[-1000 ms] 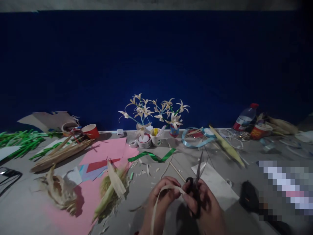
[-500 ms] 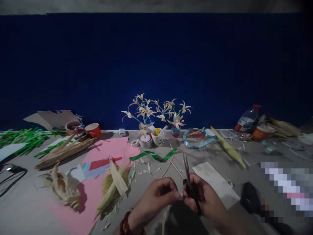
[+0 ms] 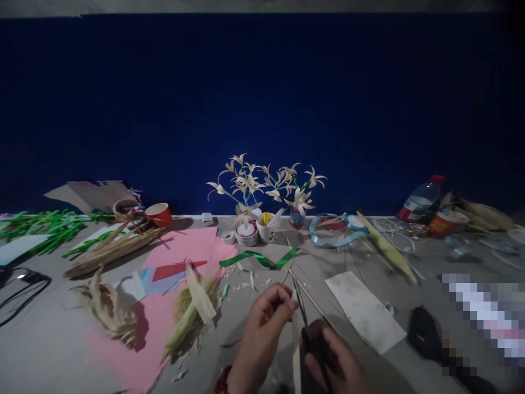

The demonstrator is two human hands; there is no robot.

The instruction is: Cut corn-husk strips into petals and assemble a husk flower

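Pinched in my left hand [image 3: 264, 325] is the top end of a narrow pale corn husk strip [image 3: 296, 350], which hangs down below the fingers. My right hand [image 3: 334, 355] is closed round a pair of dark scissors [image 3: 305, 317], blades pointing up and away. The blades lie close along the right side of the strip; whether they touch it I cannot tell. Just beyond the hands, thin sticks [image 3: 311, 295] lie on the table. A green ribbon [image 3: 262, 259] curls beyond small husk scraps [image 3: 246, 279].
Husk flowers [image 3: 246, 183] stand in small cups at the back. On the left are pink paper [image 3: 151, 339], dried husks [image 3: 110, 312] and green stems [image 3: 45, 224]. A white sheet [image 3: 365, 312], a black object [image 3: 424, 331] and a plastic bottle [image 3: 420, 202] are on the right.
My left hand has turned upward and lifted the husk strip upright. The right hand has moved lower, bringing the scissors alongside the strip. The view has shifted slightly.
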